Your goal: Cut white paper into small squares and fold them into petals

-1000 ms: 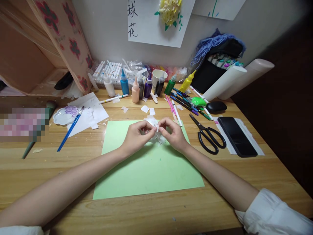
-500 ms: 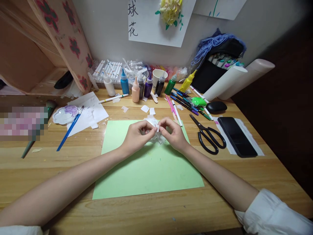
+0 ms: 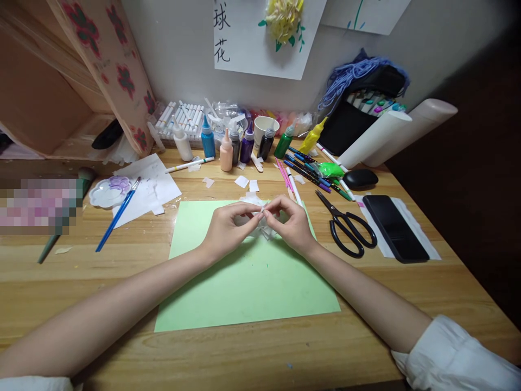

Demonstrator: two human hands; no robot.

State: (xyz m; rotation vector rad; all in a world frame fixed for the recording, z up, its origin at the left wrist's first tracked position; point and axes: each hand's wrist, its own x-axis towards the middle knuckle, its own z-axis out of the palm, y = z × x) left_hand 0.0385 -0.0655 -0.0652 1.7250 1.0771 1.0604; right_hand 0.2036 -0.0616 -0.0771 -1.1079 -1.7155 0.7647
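My left hand (image 3: 228, 225) and my right hand (image 3: 291, 221) meet above the far part of a green sheet of paper (image 3: 244, 293). Thumb and forefinger of each are pinched on one small white piece of paper (image 3: 262, 210), mostly covered by the fingertips. Beneath and behind them lies a pile of white paper pieces (image 3: 266, 232), partly hidden by my hands. A few loose white squares (image 3: 241, 181) rest on the wood just beyond the sheet.
Black-handled scissors (image 3: 350, 231) and a phone (image 3: 394, 228) lie to the right. Paint bottles (image 3: 226, 155) and a paper cup (image 3: 266, 130) line the back. Pens (image 3: 309, 174) are scattered at back right. At left are a palette (image 3: 106, 194) and blue brushes (image 3: 118, 220).
The fingertips have closed in on the small white paper, so less of it shows. Both hands stay over the same spot, the left forefinger now straighter.
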